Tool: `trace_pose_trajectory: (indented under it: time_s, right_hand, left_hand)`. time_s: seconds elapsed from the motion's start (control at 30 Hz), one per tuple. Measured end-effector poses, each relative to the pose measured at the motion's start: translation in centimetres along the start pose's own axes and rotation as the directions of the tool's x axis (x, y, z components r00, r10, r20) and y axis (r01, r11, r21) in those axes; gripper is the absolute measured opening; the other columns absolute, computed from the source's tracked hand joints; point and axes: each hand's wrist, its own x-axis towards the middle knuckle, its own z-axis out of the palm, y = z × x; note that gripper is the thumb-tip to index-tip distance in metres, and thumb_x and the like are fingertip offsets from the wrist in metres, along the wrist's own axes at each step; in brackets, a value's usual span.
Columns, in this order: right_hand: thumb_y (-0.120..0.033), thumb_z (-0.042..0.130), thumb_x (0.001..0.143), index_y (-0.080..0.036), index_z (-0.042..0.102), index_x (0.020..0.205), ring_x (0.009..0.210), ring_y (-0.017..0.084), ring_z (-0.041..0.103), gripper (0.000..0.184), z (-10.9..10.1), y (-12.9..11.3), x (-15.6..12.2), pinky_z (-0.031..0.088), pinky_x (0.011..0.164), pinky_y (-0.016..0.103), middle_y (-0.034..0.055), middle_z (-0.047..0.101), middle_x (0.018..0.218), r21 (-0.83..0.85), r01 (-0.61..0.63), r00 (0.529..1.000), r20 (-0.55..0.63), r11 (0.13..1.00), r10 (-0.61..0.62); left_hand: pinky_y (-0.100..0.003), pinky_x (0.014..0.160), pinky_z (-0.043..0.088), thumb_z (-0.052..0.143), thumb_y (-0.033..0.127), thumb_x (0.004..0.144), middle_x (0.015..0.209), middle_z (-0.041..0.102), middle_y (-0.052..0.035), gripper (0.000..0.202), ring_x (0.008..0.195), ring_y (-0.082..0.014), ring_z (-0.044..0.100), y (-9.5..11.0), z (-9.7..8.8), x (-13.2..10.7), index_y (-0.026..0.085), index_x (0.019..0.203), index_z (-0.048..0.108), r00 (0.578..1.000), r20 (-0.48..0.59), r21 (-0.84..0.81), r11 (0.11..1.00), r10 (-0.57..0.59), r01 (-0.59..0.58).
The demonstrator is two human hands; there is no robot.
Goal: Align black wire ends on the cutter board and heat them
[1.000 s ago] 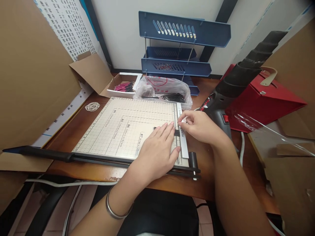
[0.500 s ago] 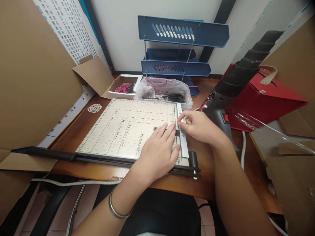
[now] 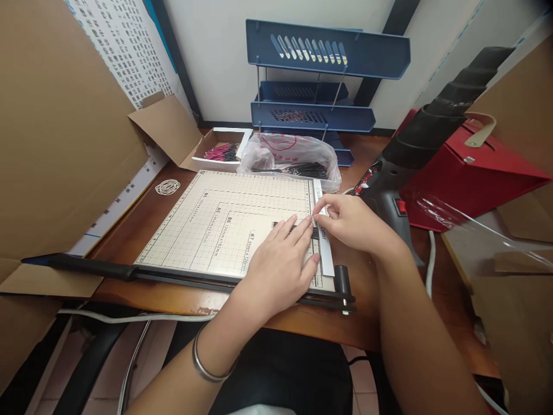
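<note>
A paper cutter [image 3: 185,230] with a cream gridded board lies on the wooden table, its long black handle [image 3: 95,267] down along the near edge. My left hand [image 3: 280,265] is laid flat on the board, fingers stretched over a small bundle of thin black strips [image 3: 315,233]. Parts of the bundle show past the fingertips, lying up against the white metal ruler [image 3: 327,256] on the right side. Beside those fingertips, my right hand [image 3: 352,223] has thumb and forefinger pinched together over the ruler's edge; whatever is between them is hidden.
Behind the cutter are a clear plastic bag [image 3: 294,155] of black thin pieces and an open box [image 3: 222,151] of pink-and-black ones. A blue tiered rack [image 3: 324,52] stands at the back. To the right are a heat gun [image 3: 400,167] and a red box [image 3: 479,173]. White rubber bands [image 3: 167,187] lie left.
The camera view has shifted slightly. Both hands keep nearly the same pose and place on the cutter.
</note>
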Motion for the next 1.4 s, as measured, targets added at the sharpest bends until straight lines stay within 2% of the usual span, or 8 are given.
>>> trace_pose_trajectory:
  time_s: [0.13, 0.33, 0.43, 0.7, 0.97, 1.27, 1.4]
  right_hand:
    - [-0.031, 0.056, 0.086, -0.021, 0.067, 0.09, 0.058, 0.013, 0.041, 0.015, 0.2, 0.2, 0.1, 0.03, 0.062, 0.029, -0.0044, 0.044, 0.059, 0.018, -0.014, 1.0, -0.004, 1.0, 0.014]
    - [-0.032, 0.052, 0.09, -0.022, 0.059, 0.098, 0.059, 0.014, 0.046, 0.015, 0.5, 0.6, 0.1, 0.031, 0.061, 0.029, -0.0045, 0.05, 0.06, 0.069, -0.042, 0.999, -0.026, 0.997, 0.044]
    - [-0.034, 0.051, 0.091, -0.022, 0.058, 0.098, 0.061, 0.014, 0.047, 0.015, 0.4, 0.6, 0.1, 0.033, 0.063, 0.029, -0.0037, 0.052, 0.063, 0.079, -0.042, 0.999, -0.031, 0.996, 0.045]
    - [-0.036, 0.05, 0.093, -0.022, 0.055, 0.107, 0.063, 0.016, 0.051, 0.02, 0.4, 0.5, 0.0, 0.035, 0.065, 0.03, -0.0021, 0.055, 0.066, 0.07, -0.056, 0.997, -0.044, 0.996, 0.059]
    - [-0.036, 0.049, 0.094, -0.025, 0.054, 0.106, 0.063, 0.016, 0.049, 0.018, 0.5, 0.5, 0.1, 0.035, 0.065, 0.03, -0.0038, 0.052, 0.063, 0.081, -0.063, 0.997, -0.034, 0.995, 0.066]
    - [-0.037, 0.048, 0.095, -0.023, 0.054, 0.106, 0.062, 0.015, 0.048, 0.018, 0.6, 0.6, 0.1, 0.034, 0.065, 0.03, -0.0041, 0.05, 0.061, 0.077, -0.04, 0.999, -0.024, 0.996, 0.042]
    - [-0.036, 0.049, 0.094, -0.023, 0.055, 0.106, 0.064, 0.016, 0.05, 0.019, 0.8, 0.5, 0.1, 0.034, 0.065, 0.03, -0.0029, 0.053, 0.064, 0.075, -0.047, 0.998, -0.026, 0.996, 0.049]
  left_hand:
    - [-0.047, 0.131, 0.023, 0.034, 0.039, 0.108, 0.168, 0.033, -0.0097, 0.06, 0.158, -0.0289, 0.024, 0.3, 0.0, 0.0, 0.007, 0.158, 0.037, 1.0, 0.013, 0.035, 0.999, -0.006, 0.005]
    - [-0.054, 0.129, 0.022, 0.03, 0.032, 0.106, 0.166, 0.03, -0.0221, 0.062, 0.157, -0.038, 0.021, 1.4, 0.0, 0.5, -0.004, 0.156, 0.035, 0.998, 0.064, 0.13, 0.991, -0.021, 0.013]
    - [-0.052, 0.13, 0.021, 0.029, 0.03, 0.105, 0.166, 0.027, -0.0243, 0.062, 0.158, -0.0358, 0.02, 1.8, 0.2, 0.7, -0.006, 0.156, 0.034, 0.998, 0.055, 0.13, 0.991, -0.022, 0.015]
    - [-0.048, 0.131, 0.021, 0.028, 0.028, 0.105, 0.167, 0.027, -0.0206, 0.061, 0.158, -0.0308, 0.021, 1.9, 0.5, 0.6, -0.004, 0.157, 0.034, 0.999, 0.021, 0.087, 0.996, -0.037, 0.036]
    - [-0.046, 0.132, 0.02, 0.027, 0.029, 0.106, 0.168, 0.027, -0.0181, 0.06, 0.159, -0.0295, 0.02, 1.8, 0.4, 0.6, -0.001, 0.157, 0.035, 0.999, 0.037, 0.088, 0.996, -0.035, 0.031]
    - [-0.047, 0.131, 0.023, 0.027, 0.029, 0.106, 0.167, 0.031, -0.0176, 0.059, 0.158, -0.0292, 0.024, 1.8, 0.6, 0.1, 0.0, 0.157, 0.037, 1.0, 0.008, 0.1, 0.995, -0.016, 0.015]
    - [-0.047, 0.131, 0.023, 0.026, 0.03, 0.107, 0.167, 0.03, -0.0173, 0.06, 0.158, -0.0294, 0.023, 1.8, 0.5, 0.2, 0.0, 0.157, 0.035, 1.0, 0.018, 0.102, 0.995, -0.017, 0.015]
